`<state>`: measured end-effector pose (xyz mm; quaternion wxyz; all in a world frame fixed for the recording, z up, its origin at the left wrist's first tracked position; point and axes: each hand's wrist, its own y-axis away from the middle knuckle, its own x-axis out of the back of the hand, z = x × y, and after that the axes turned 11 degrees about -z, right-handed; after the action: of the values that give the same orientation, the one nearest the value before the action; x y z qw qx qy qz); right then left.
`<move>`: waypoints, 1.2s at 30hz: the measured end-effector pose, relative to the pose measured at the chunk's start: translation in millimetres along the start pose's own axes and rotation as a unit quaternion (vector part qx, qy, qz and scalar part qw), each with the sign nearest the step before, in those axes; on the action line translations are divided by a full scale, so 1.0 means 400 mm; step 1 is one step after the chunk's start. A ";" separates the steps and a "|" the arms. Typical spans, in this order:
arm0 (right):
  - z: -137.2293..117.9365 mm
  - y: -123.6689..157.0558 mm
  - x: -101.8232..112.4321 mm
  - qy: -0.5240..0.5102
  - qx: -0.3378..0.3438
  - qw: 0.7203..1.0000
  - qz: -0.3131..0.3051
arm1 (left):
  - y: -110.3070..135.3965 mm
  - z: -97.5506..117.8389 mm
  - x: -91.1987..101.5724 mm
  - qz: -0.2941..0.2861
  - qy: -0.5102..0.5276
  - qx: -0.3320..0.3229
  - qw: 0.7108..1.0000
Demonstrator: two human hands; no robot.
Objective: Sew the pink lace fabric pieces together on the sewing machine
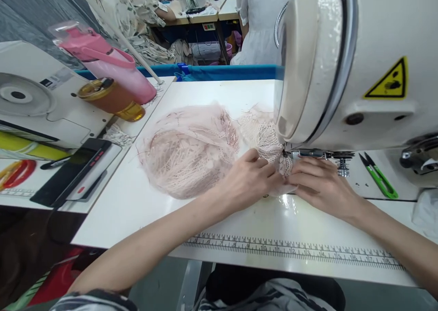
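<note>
Pale pink lace (265,135) lies beneath the head of the sewing machine (359,101), beside a larger heap (191,156) of it on the white surface (137,210). The left hand (255,178) is curled, fingertips closed on the lace just in front of the machine's head. The right hand (320,185), fingers bent, touches the lace there; whether it grips, I cannot tell. Right of it lie green snips (381,178). A ruler (290,249) runs along the near edge. Farther left are an amber cup (112,99) and pink bottle (119,71).
</note>
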<state>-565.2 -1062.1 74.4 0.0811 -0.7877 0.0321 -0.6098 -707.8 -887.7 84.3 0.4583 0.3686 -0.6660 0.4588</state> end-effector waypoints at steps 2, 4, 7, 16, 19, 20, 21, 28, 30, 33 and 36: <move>-0.001 0.005 -0.005 -0.017 -0.030 0.999 0.003 | 0.000 0.002 -0.018 0.029 -0.011 -0.006 1.000; 0.000 0.011 -0.009 -0.002 -0.058 0.998 -0.008 | 0.004 0.005 -0.021 0.037 -0.022 -0.006 0.999; 0.001 0.017 -0.013 0.069 -0.034 0.997 -0.002 | 0.008 0.006 -0.017 0.050 -0.031 -0.002 0.998; -0.020 0.013 -0.016 0.140 0.020 0.988 0.064 | 0.003 0.013 -0.045 -0.004 0.066 0.005 0.998; -0.017 0.012 -0.022 0.112 0.021 0.992 0.061 | 0.009 0.020 -0.061 -0.078 0.103 0.014 0.992; -0.014 0.013 -0.024 0.105 0.024 0.993 0.055 | 0.011 0.022 -0.065 -0.092 0.109 0.017 0.990; -0.010 0.014 -0.026 0.101 0.027 0.993 0.045 | 0.012 0.023 -0.068 -0.101 0.114 0.018 0.988; -0.010 0.027 -0.038 0.120 0.021 0.993 -0.003 | 0.015 0.002 -0.071 -0.114 0.155 0.013 0.981; -0.018 0.023 -0.041 0.137 0.024 0.990 0.006 | 0.015 -0.011 -0.068 -0.113 0.168 -0.001 0.979; -0.028 0.014 -0.045 0.156 0.025 0.987 0.018 | 0.015 -0.026 -0.061 -0.124 0.180 -0.004 0.976; -0.029 0.006 -0.049 0.161 0.035 0.986 0.031 | 0.014 -0.031 -0.055 -0.135 0.188 0.003 0.973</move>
<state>-581.1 -1062.6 58.2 0.1213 -0.6748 0.0476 -0.7264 -702.8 -872.8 63.8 0.6324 0.3635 -0.5103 0.4555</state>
